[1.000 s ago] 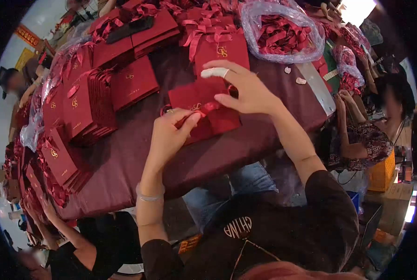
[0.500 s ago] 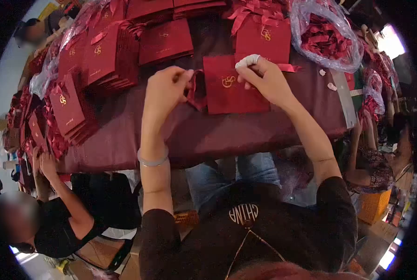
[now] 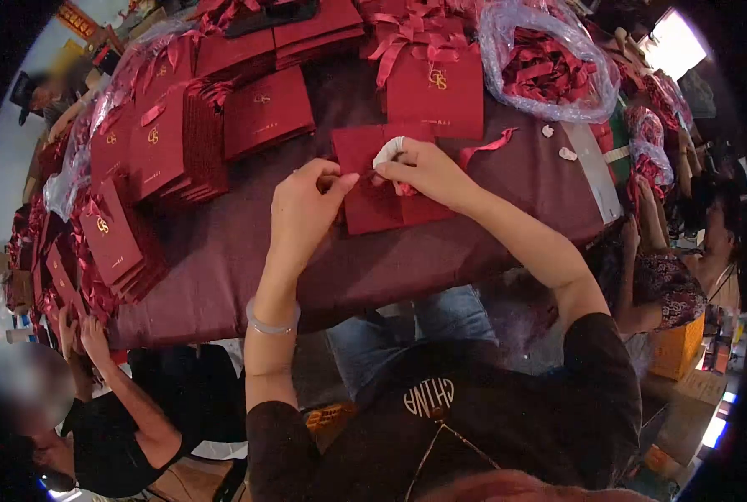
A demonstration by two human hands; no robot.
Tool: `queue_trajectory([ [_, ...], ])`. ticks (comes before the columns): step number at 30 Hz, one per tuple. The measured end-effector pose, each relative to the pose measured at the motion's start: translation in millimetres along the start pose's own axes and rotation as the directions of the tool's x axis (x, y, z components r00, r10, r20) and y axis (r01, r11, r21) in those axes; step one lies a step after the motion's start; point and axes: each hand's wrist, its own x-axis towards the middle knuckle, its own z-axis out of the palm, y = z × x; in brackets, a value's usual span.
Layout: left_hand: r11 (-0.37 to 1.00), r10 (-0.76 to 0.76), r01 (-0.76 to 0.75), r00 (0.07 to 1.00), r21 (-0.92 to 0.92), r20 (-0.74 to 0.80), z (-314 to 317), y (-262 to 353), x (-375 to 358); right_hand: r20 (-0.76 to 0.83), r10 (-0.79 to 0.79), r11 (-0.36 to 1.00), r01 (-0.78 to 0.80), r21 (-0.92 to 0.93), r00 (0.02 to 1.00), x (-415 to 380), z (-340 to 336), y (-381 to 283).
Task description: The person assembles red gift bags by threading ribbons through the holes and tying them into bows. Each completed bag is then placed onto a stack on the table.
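Observation:
A dark red paper bag [image 3: 390,211] lies flat on the cloth in front of me, and both my hands are over it. My left hand [image 3: 308,205] is at the bag's left edge, thumb and fingers pinched; what is between them cannot be made out. My right hand [image 3: 428,171], with white wrapping [image 3: 388,152] on a finger, is closed over the bag's middle. A bit of red ribbon [image 3: 404,189] shows beneath its fingers. To the right of the bag, a loose red ribbon [image 3: 492,147] curls on the cloth.
Red bags with gold lettering stand in stacks [image 3: 168,151] at left and behind. A ribboned bag [image 3: 434,96] lies just beyond. A clear plastic bag [image 3: 601,99] of ribbons and a metal ruler [image 3: 589,171] are at right. Another person's hands [image 3: 85,335] work at left.
Both hands have come closer together over the bag, the right moving left. The bag's gold lettering, seen before, no longer shows. The view has shifted, with the table lower in it.

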Motion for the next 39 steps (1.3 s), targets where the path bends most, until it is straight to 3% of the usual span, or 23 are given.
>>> queue_trajectory([
  [1,0.993,-0.027,0.029,0.999,-0.113,0.022,-2,5,-1,0.000,-0.015,1.000,0.015,-0.006,1.000,-1,-1,-4],
  [2,0.939,-0.168,0.210,0.971,-0.274,0.168,-8,11,-2,-0.012,-0.001,0.999,0.001,0.043,1.000,-3,-3,-9],
  [3,0.941,-0.162,0.201,0.974,-0.273,0.161,-11,10,-1,-0.021,0.018,0.995,-0.016,0.095,1.000,-6,-3,-14],
  [4,0.920,-0.062,0.141,0.974,-0.367,0.220,-15,8,-1,-0.053,0.003,0.990,0.005,0.139,0.999,-10,-1,-19],
  [6,0.882,0.070,0.089,0.946,-0.462,0.316,-18,1,0,-0.069,-0.038,0.997,0.042,0.071,0.997,-13,-1,-27],
  [9,0.835,0.125,0.037,0.959,-0.549,0.255,-9,2,-2,-0.131,-0.116,0.992,0.109,-0.059,0.985,-21,3,-39],
  [10,0.810,0.034,0.134,0.961,-0.570,0.274,-14,12,-4,-0.157,-0.151,0.987,0.140,-0.078,0.976,-22,4,-39],
  [11,0.806,0.055,0.106,0.966,-0.583,0.253,-15,9,-4,-0.206,-0.266,0.963,0.252,-0.094,0.942,-21,4,-33],
  [13,0.762,0.068,0.084,0.976,-0.642,0.209,-14,2,0,-0.199,-0.512,0.844,0.445,-0.301,0.836,-19,2,-31],
  [15,0.745,0.073,0.088,0.974,-0.661,0.213,-13,4,1,-0.176,-0.532,0.832,0.471,-0.293,0.829,-17,2,-26],
  [17,0.711,0.069,0.132,0.965,-0.691,0.255,-9,4,2,-0.103,-0.533,0.792,0.453,-0.410,0.840,-16,3,-22],
  [21,0.664,0.136,0.161,0.934,-0.730,0.330,-3,0,1,-0.140,-0.489,0.826,0.405,-0.393,0.861,-11,8,-12],
  [24,0.727,0.056,0.208,0.931,-0.655,0.359,-9,11,-1,-0.180,-0.483,0.852,0.413,-0.321,0.857,-10,6,-10],
  [26,0.688,0.038,0.276,0.910,-0.671,0.414,-11,10,2,-0.090,-0.552,0.745,0.442,-0.500,0.829,-11,5,-15],
  [29,0.714,0.066,0.218,0.926,-0.666,0.373,-4,-3,5,-0.033,-0.603,0.653,0.470,-0.594,0.797,-12,4,-12],
  [35,0.744,-0.026,0.272,0.924,-0.609,0.381,-1,-4,6,0.038,-0.556,0.592,0.428,-0.683,0.830,-17,0,-14],
  [39,0.732,-0.064,0.308,0.919,-0.608,0.389,-1,-2,5,0.030,-0.514,0.636,0.404,-0.657,0.857,-18,-2,-15],
])
